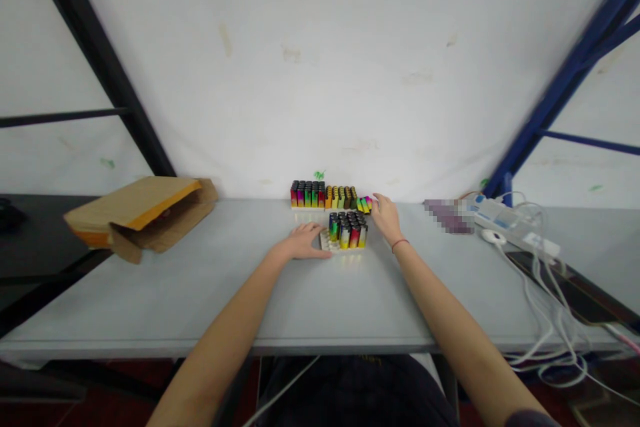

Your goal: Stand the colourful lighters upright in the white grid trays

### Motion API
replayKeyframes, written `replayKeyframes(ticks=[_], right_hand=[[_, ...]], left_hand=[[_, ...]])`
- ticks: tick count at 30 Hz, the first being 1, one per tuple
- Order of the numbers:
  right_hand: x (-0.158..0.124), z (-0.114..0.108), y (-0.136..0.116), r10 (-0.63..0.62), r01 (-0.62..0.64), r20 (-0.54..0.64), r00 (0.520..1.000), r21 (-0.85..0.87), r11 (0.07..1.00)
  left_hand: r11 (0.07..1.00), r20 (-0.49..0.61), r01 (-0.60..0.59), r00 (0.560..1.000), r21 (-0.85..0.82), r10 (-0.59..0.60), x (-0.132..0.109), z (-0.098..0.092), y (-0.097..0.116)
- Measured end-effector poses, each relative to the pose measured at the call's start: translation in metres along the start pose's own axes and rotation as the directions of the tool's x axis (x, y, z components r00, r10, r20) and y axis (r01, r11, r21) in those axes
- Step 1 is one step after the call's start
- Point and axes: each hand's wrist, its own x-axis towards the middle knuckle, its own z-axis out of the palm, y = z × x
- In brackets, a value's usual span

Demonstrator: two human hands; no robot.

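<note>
1. Here's the left hand (303, 241), flat and relaxed with its fingers spread, gripping nothing, its fingertips touching the left edge of a white tray (325, 241)!
2. Over to the right hand (385, 217), curved at the far side of the tray, with its fingertips right at a tilted cluster of rainbow lighters (365, 204). Is it gripping them? From this view, I cannot tell!
3. On the tray, a tight block of upright lighters (347, 230) stands just between the 2 hands, near the middle of a grey table (175, 293).
4. Behind them, 2 upright groups of lighters (307, 193) (341, 197) line up side by side near the white wall (320, 60), and the tilted cluster leans at their right end.
5. Out on the left, a brown cardboard envelope (140, 217) with an orange edge sits on the table's corner.
6. Out on the right, a white power strip (505, 220) trails white cables (545, 320), beside a pixelated object (449, 216).
7. And a thin red cord (400, 244) circles the right wrist!
</note>
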Motion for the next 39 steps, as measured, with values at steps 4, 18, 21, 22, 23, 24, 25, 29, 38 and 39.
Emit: replayKeyframes(ticks=[4, 18, 21, 22, 23, 24, 25, 29, 38, 39], right_hand=[[0.002, 0.008, 0.035, 0.060, -0.038, 0.171, 0.983, -0.128, 0.991], [-0.014, -0.018, 0.040, 0.252, -0.113, 0.280, 0.926, -0.431, 0.895], [-0.020, -0.024, 0.047, 0.219, -0.120, 0.300, 0.929, -0.316, 0.941], [-0.022, -0.026, 0.048, 0.202, -0.131, 0.291, 0.935, -0.247, 0.960], [-0.024, -0.028, 0.048, 0.190, -0.150, 0.269, 0.944, -0.161, 0.975], [-0.025, -0.030, 0.047, 0.185, -0.176, 0.240, 0.953, -0.059, 0.983], [-0.026, -0.031, 0.045, 0.191, -0.208, 0.208, 0.959, 0.062, 0.976], [-0.031, -0.036, 0.029, 0.179, -0.291, 0.252, 0.951, 0.540, 0.790], [-0.032, -0.033, 0.014, 0.227, -0.414, 0.347, 0.910, 0.765, 0.493], [-0.030, -0.032, 0.016, 0.282, -0.481, 0.392, 0.876, 0.753, 0.448]], left_hand=[[1.000, 0.009, 0.003, 1.000, 0.002, -0.003, -0.001, -0.001, 0.000], [1.000, 0.009, -0.010, 1.000, 0.014, 0.010, 0.000, 0.000, -0.001], [1.000, 0.012, -0.007, 1.000, 0.011, 0.007, 0.000, -0.002, 0.000], [1.000, 0.013, -0.004, 1.000, 0.012, 0.004, 0.000, -0.002, 0.001], [1.000, 0.016, -0.002, 1.000, 0.014, 0.002, 0.000, -0.002, 0.001], [1.000, 0.016, 0.000, 1.000, 0.015, 0.000, 0.000, -0.003, 0.002], [1.000, 0.016, 0.001, 1.000, 0.017, -0.001, 0.000, -0.003, 0.002], [1.000, 0.016, -0.005, 1.000, 0.026, 0.005, -0.001, -0.004, 0.002], [1.000, 0.015, -0.001, 1.000, 0.023, 0.001, 0.001, -0.003, 0.000], [1.000, 0.015, -0.001, 1.000, 0.024, 0.001, 0.000, -0.003, 0.000]])
